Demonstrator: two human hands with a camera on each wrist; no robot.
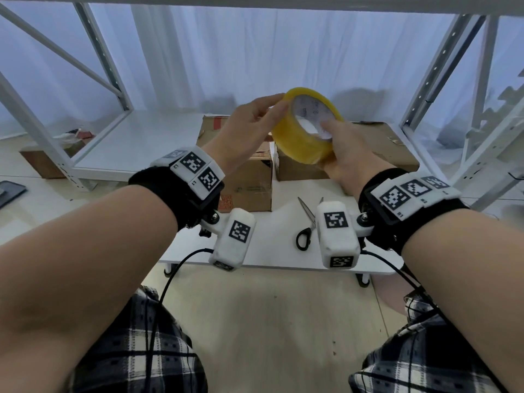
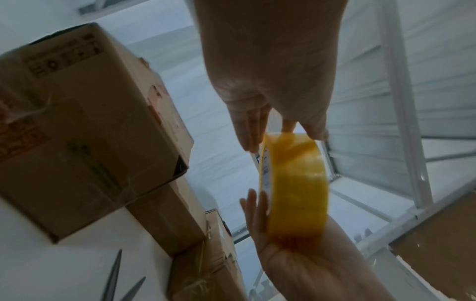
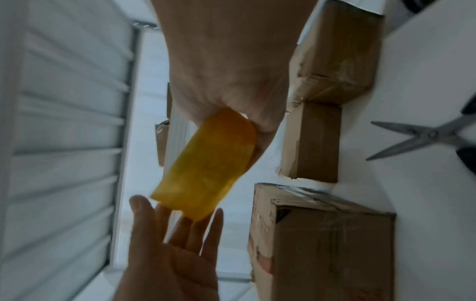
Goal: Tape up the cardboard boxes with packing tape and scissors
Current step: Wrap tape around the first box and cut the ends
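Observation:
I hold a yellow roll of packing tape (image 1: 300, 143) up in the air over the cardboard boxes. My right hand (image 1: 337, 148) grips it from below and the right, thumb inside the white core. My left hand (image 1: 279, 104) touches the roll's upper left edge with straight fingers. In the left wrist view the tape roll (image 2: 296, 183) stands on edge between both hands. In the right wrist view my left hand (image 3: 167, 254) shows an open palm with fingertips at the far end of the tape roll (image 3: 206, 163). The scissors (image 1: 307, 222) lie open on the white table (image 1: 283, 251).
A taller cardboard box (image 1: 249, 177) stands left of centre and a flatter one (image 1: 391, 146) to its right, both behind the scissors. White metal shelving frames (image 1: 93, 66) stand left and right. More boxes sit on the floor at far left.

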